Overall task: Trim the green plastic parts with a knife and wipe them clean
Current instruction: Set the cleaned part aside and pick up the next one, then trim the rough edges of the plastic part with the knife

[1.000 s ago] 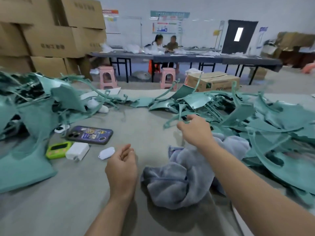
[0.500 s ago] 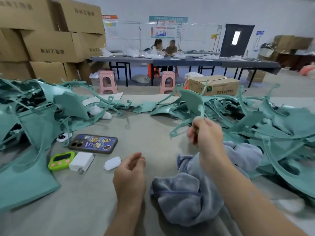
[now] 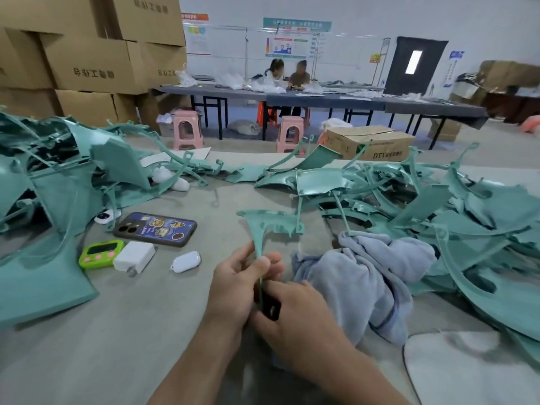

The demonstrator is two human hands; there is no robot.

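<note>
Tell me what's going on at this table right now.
A person holds one green plastic part upright over the table. The left hand pinches its narrow stem. Just below, the right hand grips a dark tool against that stem; it is probably the knife, though no blade shows. A grey-blue cloth lies beside the hands, untouched. A heap of green parts waits on the right.
</note>
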